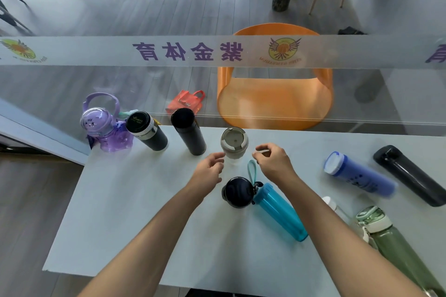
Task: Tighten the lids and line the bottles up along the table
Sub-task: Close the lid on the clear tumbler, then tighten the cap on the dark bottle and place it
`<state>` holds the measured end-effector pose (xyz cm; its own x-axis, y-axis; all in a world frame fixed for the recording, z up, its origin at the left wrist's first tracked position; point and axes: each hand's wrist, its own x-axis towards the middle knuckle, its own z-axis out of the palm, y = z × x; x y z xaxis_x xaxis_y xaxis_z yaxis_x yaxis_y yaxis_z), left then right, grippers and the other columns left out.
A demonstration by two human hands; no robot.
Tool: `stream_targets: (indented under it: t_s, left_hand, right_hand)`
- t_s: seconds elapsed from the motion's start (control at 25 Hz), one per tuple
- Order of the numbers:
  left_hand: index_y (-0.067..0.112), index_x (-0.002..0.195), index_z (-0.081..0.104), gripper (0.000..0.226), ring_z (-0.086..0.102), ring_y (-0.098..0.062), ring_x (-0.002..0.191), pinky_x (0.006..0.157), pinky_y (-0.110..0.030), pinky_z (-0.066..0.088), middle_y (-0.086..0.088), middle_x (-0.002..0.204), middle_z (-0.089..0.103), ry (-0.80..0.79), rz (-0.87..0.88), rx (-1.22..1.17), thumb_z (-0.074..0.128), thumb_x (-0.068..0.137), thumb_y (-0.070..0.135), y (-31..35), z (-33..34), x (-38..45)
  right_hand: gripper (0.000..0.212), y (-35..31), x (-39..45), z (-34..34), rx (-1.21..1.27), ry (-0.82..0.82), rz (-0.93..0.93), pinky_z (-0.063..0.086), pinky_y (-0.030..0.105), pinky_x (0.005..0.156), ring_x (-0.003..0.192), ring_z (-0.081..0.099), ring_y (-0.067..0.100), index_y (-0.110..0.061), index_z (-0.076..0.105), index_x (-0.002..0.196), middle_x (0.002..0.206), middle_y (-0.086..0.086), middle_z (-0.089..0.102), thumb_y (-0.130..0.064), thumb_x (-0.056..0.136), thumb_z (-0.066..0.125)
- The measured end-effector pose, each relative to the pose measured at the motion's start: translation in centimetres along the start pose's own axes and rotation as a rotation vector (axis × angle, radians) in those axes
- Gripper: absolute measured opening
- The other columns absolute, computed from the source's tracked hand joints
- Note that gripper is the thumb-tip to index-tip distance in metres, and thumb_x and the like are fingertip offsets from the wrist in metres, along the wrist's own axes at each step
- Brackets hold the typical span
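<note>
A row stands along the table's far edge: a purple cartoon bottle point(106, 128), a dark flask with a silver ring point(146, 131), a black flask point(188, 131) and a small clear cup with a grey lid point(234, 142). My left hand point(210, 172) hovers just left of the grey-lidded cup with fingers apart, holding nothing. My right hand point(275, 161) is just right of it, fingertips pinched loosely, not touching the cup. A teal bottle with a black lid and a strap point(268, 202) stands below my hands.
On the right of the pale table point(120, 212) are a blue bottle point(359, 177), a black flask point(412, 175), a green bottle point(388, 241) and a small clear bottle point(335, 207). A glass partition rises behind the table; an orange chair point(275, 101) sits beyond it.
</note>
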<state>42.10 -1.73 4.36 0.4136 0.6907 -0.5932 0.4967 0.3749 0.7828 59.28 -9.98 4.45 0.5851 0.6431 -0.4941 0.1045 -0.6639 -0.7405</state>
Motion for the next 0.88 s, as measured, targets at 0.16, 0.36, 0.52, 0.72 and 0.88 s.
stream_targets:
  t_s: [0.16,0.36,0.52,0.72,0.88]
  left_hand:
    - [0.022,0.127,0.061,0.031,0.060,-0.014,0.109,0.095,-0.035,0.053,-0.002,0.122,0.064,-0.090,0.049,0.006,0.046,0.100,0.020,-2.3,0.0,-2.6]
    - [0.022,0.120,0.065,0.027,0.064,-0.010,0.090,0.087,-0.030,0.052,-0.002,0.113,0.071,-0.184,0.118,0.051,0.050,0.098,0.015,-3.7,0.7,-4.8]
    - [0.028,0.114,0.067,0.023,0.072,-0.009,0.090,0.094,-0.036,0.056,0.001,0.114,0.072,-0.150,0.198,0.074,0.057,0.095,0.020,-4.9,0.4,-5.9]
    - [0.035,0.112,0.068,0.024,0.072,-0.014,0.098,0.095,-0.044,0.055,0.005,0.112,0.072,-0.102,0.259,0.017,0.060,0.090,0.030,-3.5,0.4,-7.0]
    - [0.027,0.121,0.064,0.026,0.069,-0.017,0.104,0.096,-0.042,0.055,0.001,0.118,0.069,-0.105,0.274,-0.019,0.055,0.096,0.022,-0.3,2.6,-6.8]
  right_hand:
    - [0.033,3.3,-5.0,0.7,0.029,0.081,0.110,0.057,0.046,0.086,0.087,0.069,0.027,-0.018,0.063,0.085,0.087,0.003,0.072,-0.050,0.086,0.055]
    - [0.041,4.8,-10.5,3.2,0.199,0.013,0.160,0.059,0.044,0.078,0.085,0.073,0.029,-0.015,0.068,0.082,0.081,0.005,0.075,-0.053,0.087,0.055]
    - [0.049,5.2,-11.7,4.2,0.188,0.042,0.038,0.058,0.052,0.085,0.086,0.073,0.026,-0.016,0.072,0.097,0.086,0.002,0.076,-0.054,0.069,0.059]
    - [0.032,4.1,-11.4,2.5,0.264,0.081,-0.007,0.058,0.052,0.088,0.082,0.072,0.021,-0.028,0.074,0.093,0.088,-0.001,0.077,-0.048,0.070,0.063]
    - [0.005,2.8,-10.3,-1.2,0.301,0.137,-0.086,0.058,0.047,0.092,0.096,0.072,0.019,-0.037,0.066,0.089,0.102,-0.001,0.076,-0.033,0.090,0.064]
